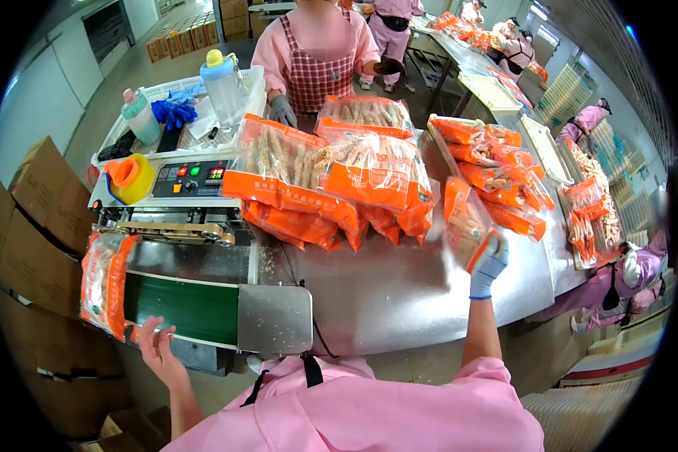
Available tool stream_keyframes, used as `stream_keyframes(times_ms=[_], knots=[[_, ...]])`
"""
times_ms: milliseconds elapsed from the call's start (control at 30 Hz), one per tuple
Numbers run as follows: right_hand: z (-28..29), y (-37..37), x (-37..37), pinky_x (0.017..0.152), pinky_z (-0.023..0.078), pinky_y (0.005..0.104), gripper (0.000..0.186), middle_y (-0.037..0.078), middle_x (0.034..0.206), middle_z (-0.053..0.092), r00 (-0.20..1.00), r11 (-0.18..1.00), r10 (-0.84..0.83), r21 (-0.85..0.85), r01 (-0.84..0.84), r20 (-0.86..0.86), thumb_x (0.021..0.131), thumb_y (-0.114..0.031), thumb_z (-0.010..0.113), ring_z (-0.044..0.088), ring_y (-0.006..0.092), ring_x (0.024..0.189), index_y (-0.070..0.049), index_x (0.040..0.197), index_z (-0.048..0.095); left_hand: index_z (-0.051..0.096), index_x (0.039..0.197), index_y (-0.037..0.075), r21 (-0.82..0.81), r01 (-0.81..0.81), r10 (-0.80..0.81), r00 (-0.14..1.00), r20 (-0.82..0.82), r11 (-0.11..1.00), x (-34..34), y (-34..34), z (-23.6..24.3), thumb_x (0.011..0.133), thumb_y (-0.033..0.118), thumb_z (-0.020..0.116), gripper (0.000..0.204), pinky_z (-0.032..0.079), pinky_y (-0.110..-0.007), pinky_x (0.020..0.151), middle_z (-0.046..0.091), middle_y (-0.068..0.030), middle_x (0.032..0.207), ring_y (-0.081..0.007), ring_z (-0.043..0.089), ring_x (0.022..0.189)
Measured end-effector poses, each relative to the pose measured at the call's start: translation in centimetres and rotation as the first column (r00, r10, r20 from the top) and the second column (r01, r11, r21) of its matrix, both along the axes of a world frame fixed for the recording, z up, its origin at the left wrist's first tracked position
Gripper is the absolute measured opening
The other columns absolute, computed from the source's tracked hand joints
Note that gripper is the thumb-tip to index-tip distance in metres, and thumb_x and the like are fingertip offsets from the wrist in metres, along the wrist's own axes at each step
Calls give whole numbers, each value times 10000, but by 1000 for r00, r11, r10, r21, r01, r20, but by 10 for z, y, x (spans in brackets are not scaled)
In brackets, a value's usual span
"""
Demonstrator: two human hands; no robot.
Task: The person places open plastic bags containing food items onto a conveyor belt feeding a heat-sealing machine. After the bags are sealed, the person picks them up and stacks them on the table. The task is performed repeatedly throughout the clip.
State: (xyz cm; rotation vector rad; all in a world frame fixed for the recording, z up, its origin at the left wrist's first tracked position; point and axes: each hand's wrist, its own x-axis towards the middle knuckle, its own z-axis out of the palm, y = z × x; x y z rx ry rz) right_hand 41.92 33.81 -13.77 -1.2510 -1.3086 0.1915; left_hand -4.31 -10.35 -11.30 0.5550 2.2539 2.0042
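Note:
My right hand (490,270), in a pale blue and white glove, grips the lower end of a clear and orange food bag (462,215) at the right of the metal table. My bare left hand (157,345) is open, fingers apart and holding nothing, beside the lower end of another orange-edged bag (104,282). That bag lies on the left end of the green conveyor belt (181,307) of a bag sealer (188,181). A large pile of filled bags (339,173) stands between my hands, toward the far side.
Across the table (384,294) stands a co-worker (316,60) in a checked apron. A white basket (256,84) holds bottles and blue gloves. More bags (497,166) lie in a tray at the right. Cardboard boxes (41,248) line the left.

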Motion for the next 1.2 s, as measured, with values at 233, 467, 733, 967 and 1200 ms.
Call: stream_keyframes(times_ms=[233, 467, 733, 967, 1200], knots=[[149, -151, -101, 685, 483, 271, 176, 51, 890, 594, 772, 913, 326, -30, -407, -545, 963, -168, 514, 559, 118, 762, -24, 1032, 588, 320, 1431, 66, 85, 563, -565, 825, 4, 822, 37, 111, 47, 781, 90, 705, 756, 407, -349, 984, 362, -102, 1448, -231, 480, 1245], [108, -209, -211, 764, 511, 324, 232, 129, 977, 656, 606, 657, 753, 230, -718, -258, 990, -191, 470, 628, 190, 834, 4, 1007, 595, 468, 1332, 6, 376, 779, -858, 502, 105, 502, 4, 131, 66, 872, 260, 674, 564, 445, -332, 936, 566, -83, 1229, -170, 552, 1102], [92, -243, -251, 857, 471, 286, 341, 83, 1021, 674, 547, 651, 680, 60, -756, -488, 978, -270, 531, 605, 148, 931, 22, 1132, 615, 595, 1147, -22, 672, 568, -868, 424, 257, 476, -28, 103, 45, 948, 266, 573, 351, 495, -303, 851, 640, -58, 1051, -141, 605, 963], [98, -255, -261, 814, 453, 241, 144, 6, 928, 648, 390, 603, 600, 74, -794, -699, 918, -162, 621, 565, 82, 867, -37, 987, 640, 508, 1224, 23, 538, 632, -778, 624, 72, 557, -36, 101, -7, 962, 427, 518, 481, 511, -392, 898, 622, -103, 1123, -244, 621, 1025], [90, -269, -241, 754, 490, 266, 203, 34, 938, 681, 494, 680, 546, 13, -733, -677, 944, -165, 538, 601, 104, 823, -11, 1007, 655, 529, 1166, 23, 566, 647, -768, 640, -39, 511, -20, 100, 22, 988, 460, 429, 482, 489, -435, 957, 629, -153, 1126, -331, 606, 1081]])
